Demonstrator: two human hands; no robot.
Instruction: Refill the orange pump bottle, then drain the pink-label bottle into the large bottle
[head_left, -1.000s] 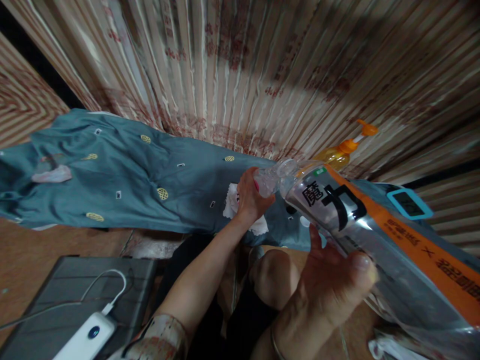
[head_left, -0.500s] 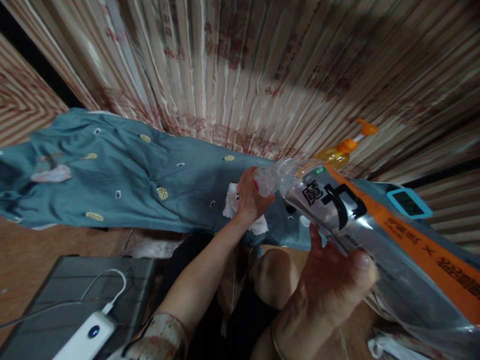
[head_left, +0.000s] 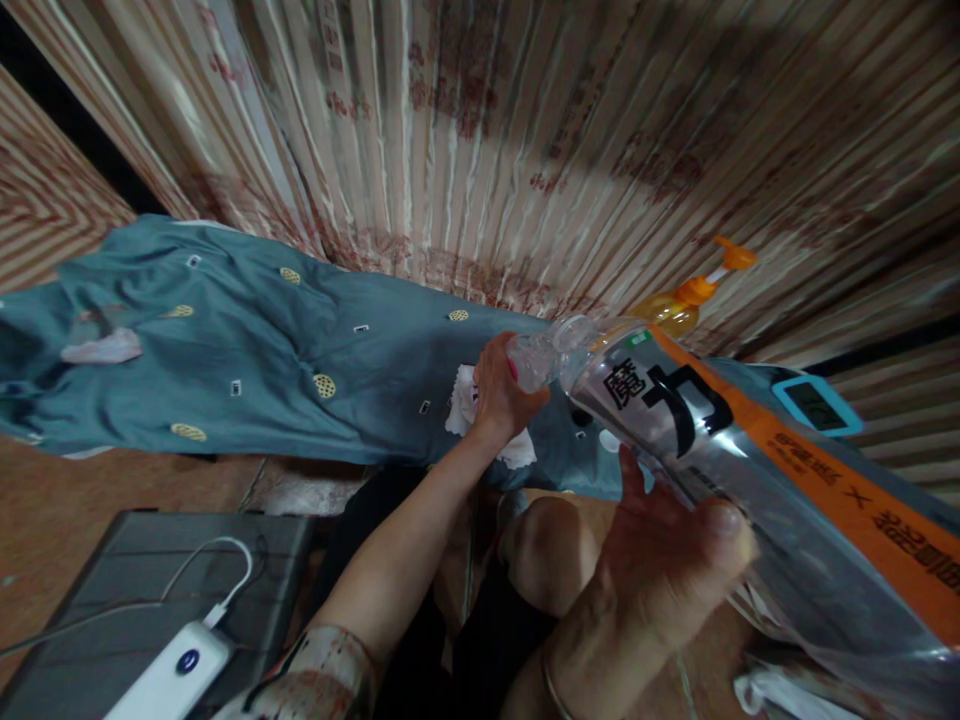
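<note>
My right hand (head_left: 660,570) is wrapped round the body of a big clear plastic bottle (head_left: 720,460) with an orange and black label, held tilted with its open neck pointing left. My left hand (head_left: 501,392) is closed by the bottle's mouth, fingers curled over a white cloth (head_left: 465,405) lying on the teal bed sheet (head_left: 300,370). What, if anything, sits inside the left fingers is hidden.
A striped curtain (head_left: 525,150) hangs behind the bed. An orange pump bottle (head_left: 686,300) and a blue-framed device (head_left: 817,403) stand at the right. A white power bank (head_left: 169,675) with its cable lies on a dark case (head_left: 97,600) at lower left. My knee (head_left: 547,545) is below.
</note>
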